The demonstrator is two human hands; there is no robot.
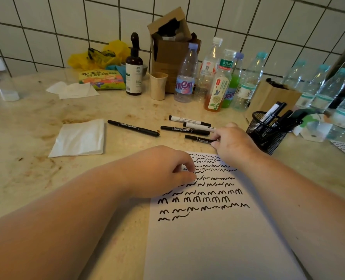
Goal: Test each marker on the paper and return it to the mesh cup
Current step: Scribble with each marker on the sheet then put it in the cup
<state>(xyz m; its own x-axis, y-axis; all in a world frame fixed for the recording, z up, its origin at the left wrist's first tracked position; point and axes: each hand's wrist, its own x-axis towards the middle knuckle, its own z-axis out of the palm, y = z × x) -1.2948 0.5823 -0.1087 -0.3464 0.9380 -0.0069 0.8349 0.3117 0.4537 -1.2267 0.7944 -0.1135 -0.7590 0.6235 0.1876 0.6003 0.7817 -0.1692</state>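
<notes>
A white sheet of paper (pixel 212 239) covered in rows of black squiggles lies in front of me. My left hand (pixel 159 170) rests on its upper left part with fingers curled, holding nothing visible. My right hand (pixel 230 142) pinches the near end of a short black marker (pixel 198 138) lying just beyond the paper. Above it lie a black marker (pixel 184 130), two white markers (pixel 187 119) and, further left, a long black marker (pixel 133 128). The black mesh cup (pixel 266 134) stands right of my right hand, with several markers in it.
A folded white tissue (pixel 78 138) lies left of the markers. At the back stand several plastic bottles (pixel 184 77), a dark pump bottle (pixel 134 71), a beige cup (pixel 157 85), cardboard boxes (pixel 171 37), a snack packet and a yellow bag against the tiled wall.
</notes>
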